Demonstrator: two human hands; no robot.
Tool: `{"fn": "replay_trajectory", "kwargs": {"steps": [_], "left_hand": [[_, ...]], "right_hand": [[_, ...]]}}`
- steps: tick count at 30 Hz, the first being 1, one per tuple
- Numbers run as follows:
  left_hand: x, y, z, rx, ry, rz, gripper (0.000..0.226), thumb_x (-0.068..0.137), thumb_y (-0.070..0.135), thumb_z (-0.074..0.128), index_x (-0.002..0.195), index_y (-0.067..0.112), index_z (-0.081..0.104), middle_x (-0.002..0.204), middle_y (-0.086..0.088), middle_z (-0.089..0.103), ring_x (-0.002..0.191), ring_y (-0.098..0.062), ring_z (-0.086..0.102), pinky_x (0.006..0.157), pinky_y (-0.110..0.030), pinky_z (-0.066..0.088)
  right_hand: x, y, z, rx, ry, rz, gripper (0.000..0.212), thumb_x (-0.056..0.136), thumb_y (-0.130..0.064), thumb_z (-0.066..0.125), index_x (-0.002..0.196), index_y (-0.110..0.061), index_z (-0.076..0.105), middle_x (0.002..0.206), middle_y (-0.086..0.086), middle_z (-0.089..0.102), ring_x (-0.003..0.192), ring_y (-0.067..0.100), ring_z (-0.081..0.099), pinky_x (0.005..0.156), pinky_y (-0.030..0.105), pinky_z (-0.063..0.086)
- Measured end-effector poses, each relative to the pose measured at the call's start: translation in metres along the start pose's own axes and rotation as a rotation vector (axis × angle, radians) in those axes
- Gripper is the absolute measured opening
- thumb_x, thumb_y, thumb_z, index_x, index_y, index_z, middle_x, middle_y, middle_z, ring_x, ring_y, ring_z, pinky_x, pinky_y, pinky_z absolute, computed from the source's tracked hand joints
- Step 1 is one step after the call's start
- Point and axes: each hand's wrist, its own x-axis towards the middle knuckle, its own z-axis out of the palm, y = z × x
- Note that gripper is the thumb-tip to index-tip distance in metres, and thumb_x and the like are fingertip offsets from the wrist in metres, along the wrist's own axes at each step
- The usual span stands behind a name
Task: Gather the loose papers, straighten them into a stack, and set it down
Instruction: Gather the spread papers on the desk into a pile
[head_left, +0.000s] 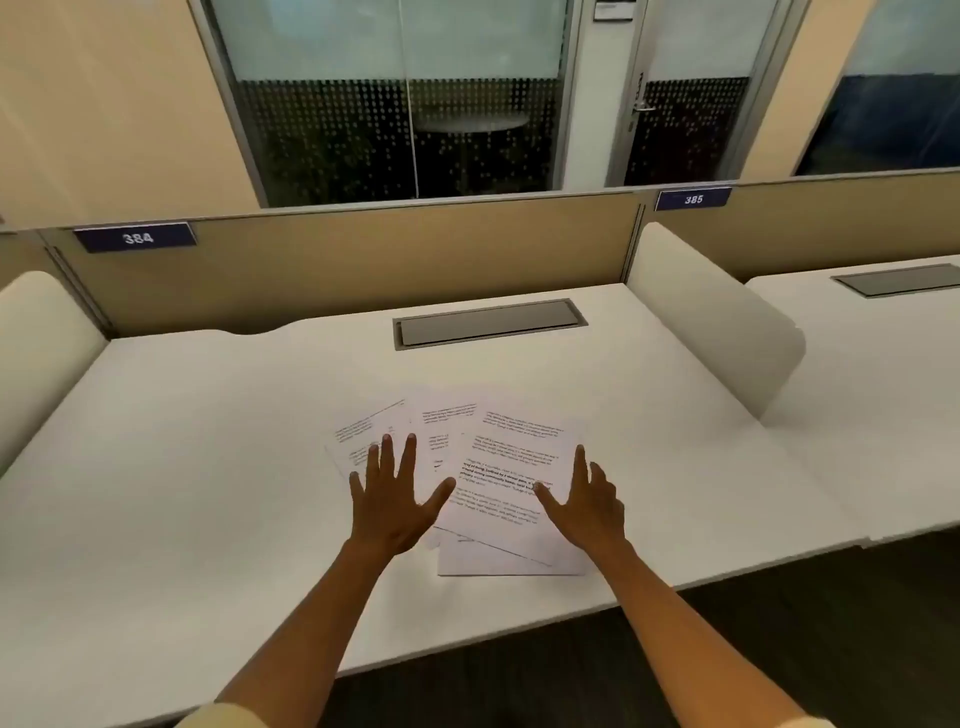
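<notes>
Both flat: left hand (390, 499) fingers spread, palm down on fanned papers (498, 467) | right hand (587, 499) splayed open on right sheet, gripping nothing | papers overlap mid-desk (208, 467), sheet count unclear, print blurred, lower left corners hidden under left hand | cable hatch (488, 323) behind | label 384 (136, 238) on partition

Pale worktop, white sheets, tan and navy behind.

You have a smooth off-white rectangular worktop (208, 467) under white printed paper sheets (511, 467) lined with black text, one line bolder. A flat grey rectangular metal hatch (488, 323) sits in it. The tan fabric partition panel (363, 260) carries navy rectangular number plates (135, 238) with white digits. Cream rounded side dividers (711, 312) flank you; the dark glass wall (395, 135) shows a pale dot pattern. Your sleeve cuffs (223, 716) are pale yellow.
</notes>
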Motion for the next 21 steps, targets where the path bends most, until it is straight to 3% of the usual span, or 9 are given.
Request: {"fn": "replay_trajectory", "kwargs": {"steps": [5, 10, 21], "left_hand": [[0.03, 0.015, 0.031, 0.029, -0.12, -0.031, 0.097, 0.078, 0.084, 0.02, 0.153, 0.032, -0.012, 0.164, -0.005, -0.014, 0.152, -0.026, -0.011, 0.119, -0.057, 0.0], [0.053, 0.026, 0.051, 0.025, -0.208, -0.084, 0.096, 0.08, 0.083, 0.023, 0.154, 0.03, -0.01, 0.163, -0.011, -0.012, 0.151, -0.031, -0.01, 0.12, -0.056, 0.001], [0.076, 0.016, 0.064, -0.032, -0.195, -0.301, 0.096, 0.08, 0.081, 0.029, 0.154, 0.03, -0.005, 0.161, -0.019, -0.016, 0.149, -0.041, -0.013, 0.118, -0.058, 0.0]], "right_hand": [[0.041, 0.009, 0.014, 0.056, -0.122, 0.077, 0.095, 0.086, -0.068, 0.045, 0.154, -0.021, -0.001, 0.152, 0.015, 0.032, 0.137, 0.036, 0.034, 0.108, 0.049, 0.036], [0.056, 0.011, 0.028, 0.057, -0.082, 0.106, 0.087, 0.09, -0.061, 0.044, 0.154, -0.017, 0.006, 0.151, 0.013, 0.035, 0.135, 0.034, 0.035, 0.106, 0.046, 0.037], [0.072, -0.003, 0.046, 0.003, -0.024, 0.177, 0.084, 0.09, -0.062, 0.042, 0.153, -0.016, 0.009, 0.15, 0.013, 0.031, 0.132, 0.033, 0.035, 0.104, 0.046, 0.038]]}}
